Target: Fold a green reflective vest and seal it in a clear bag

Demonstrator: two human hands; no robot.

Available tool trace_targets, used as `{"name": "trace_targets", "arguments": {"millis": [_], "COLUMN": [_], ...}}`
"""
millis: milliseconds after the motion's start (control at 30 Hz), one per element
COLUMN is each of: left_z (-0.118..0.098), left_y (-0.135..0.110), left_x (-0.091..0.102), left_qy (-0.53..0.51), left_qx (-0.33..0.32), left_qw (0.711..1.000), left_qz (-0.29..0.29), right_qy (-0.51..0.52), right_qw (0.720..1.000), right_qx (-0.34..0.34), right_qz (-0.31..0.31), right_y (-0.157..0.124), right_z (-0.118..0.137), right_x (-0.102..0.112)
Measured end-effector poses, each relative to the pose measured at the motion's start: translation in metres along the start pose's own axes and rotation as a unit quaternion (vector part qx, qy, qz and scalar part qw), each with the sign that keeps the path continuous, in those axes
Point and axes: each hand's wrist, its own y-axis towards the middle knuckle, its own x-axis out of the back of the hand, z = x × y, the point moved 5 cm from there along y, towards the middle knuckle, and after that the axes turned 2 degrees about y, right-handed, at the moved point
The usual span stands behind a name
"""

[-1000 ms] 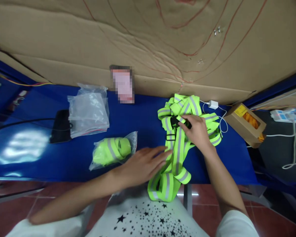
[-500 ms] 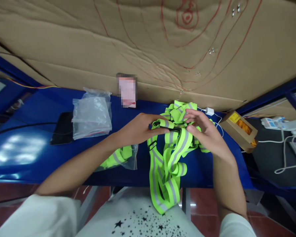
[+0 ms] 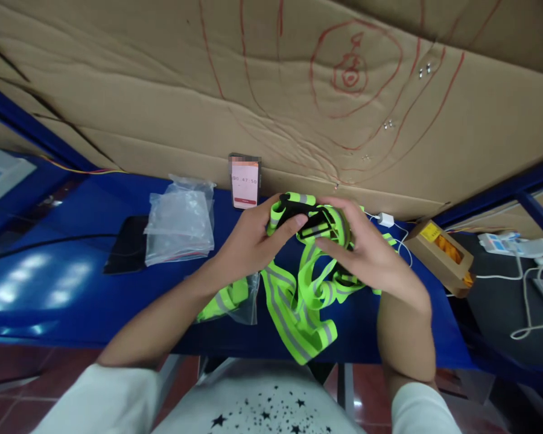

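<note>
Both my hands are closed on a neon-yellow reflective strap [image 3: 280, 295] with a grey stripe and black fittings. My left hand [image 3: 257, 238] grips a black part of it, thumb on top. On the other side, my right hand [image 3: 359, 238] holds a looped section next to a black rectangular buckle [image 3: 314, 226]. Lengths of the strap hang below my hands in loose folds, over the front of the blue table. Left of them, a clear bag [image 3: 248, 307] with more neon strap [image 3: 224, 301] lies partly behind my left forearm.
A stack of clear zip bags [image 3: 181, 229] overlaps a black flat object [image 3: 127, 244] on the blue table [image 3: 85, 229]. A phone showing a timer [image 3: 245, 184] leans against the cardboard wall [image 3: 140, 102]. At right are an open cardboard box [image 3: 443, 256], a white plug [image 3: 384, 220] and cables.
My hands have come closer together around the strap's black parts, and my right fingers have closed on a loop. The hanging folds have shifted, and the camera view has tilted up a little.
</note>
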Motion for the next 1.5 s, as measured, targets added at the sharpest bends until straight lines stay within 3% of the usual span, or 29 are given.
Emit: {"name": "trace_targets", "arguments": {"millis": [133,300,367,433,533,600,667,733,767,867,933,1033,1167,1300,1500], "left_z": [0.002,0.008,0.011,0.016,0.022,0.024,0.023,0.024,0.025,0.020,0.008,-0.005,-0.005,-0.002,0.000], "left_y": [0.005,0.006,0.006,0.005,0.002,0.000,-0.001,0.001,0.004,0.010,0.009,0.002,-0.003,-0.004,-0.008], "left_x": [0.009,0.007,0.005,0.002,-0.003,-0.006,-0.006,0.000,0.006,0.022,0.022,0.009,-0.006,-0.009,-0.018], "left_qy": [-0.003,0.054,0.019,-0.072,-0.214,-0.285,-0.306,-0.226,-0.149,0.085,0.163,0.220,0.237,0.265,0.373], "left_qx": [0.009,0.029,0.049,0.080,0.127,0.144,0.136,0.106,0.086,-0.004,-0.099,-0.203,-0.230,-0.241,-0.284], "left_qw": [1.000,0.998,0.999,0.994,0.962,0.931,0.911,0.936,0.957,0.987,0.977,0.950,0.937,0.927,0.871], "left_qz": [0.019,-0.013,-0.010,0.023,0.110,0.178,0.241,0.250,0.233,0.134,0.097,0.090,0.110,0.116,0.145], "right_qy": [0.120,0.015,0.012,0.040,0.150,0.263,0.364,0.408,0.399,0.300,0.236,0.210,0.225,0.226,0.201], "right_qw": [0.989,0.996,0.997,0.999,0.985,0.956,0.919,0.895,0.898,0.940,0.962,0.971,0.969,0.968,0.970], "right_qx": [-0.045,-0.016,-0.005,0.000,-0.015,-0.058,-0.121,-0.172,-0.184,-0.161,-0.133,-0.105,-0.093,-0.100,-0.085], "right_qz": [0.070,-0.085,-0.077,-0.028,0.080,0.113,0.092,0.053,0.041,0.019,0.026,0.039,0.047,0.051,0.106], "right_y": [0.006,0.011,0.013,0.016,0.019,0.019,0.018,0.018,0.017,0.017,0.016,0.015,0.014,0.014,0.020], "right_z": [-0.020,-0.014,-0.005,-0.002,-0.017,-0.036,-0.058,-0.072,-0.076,-0.072,-0.063,-0.053,-0.050,-0.053,-0.051], "right_x": [0.014,0.003,-0.008,-0.016,-0.019,-0.018,-0.017,-0.015,-0.014,-0.007,-0.003,-0.002,-0.006,-0.009,-0.017]}}
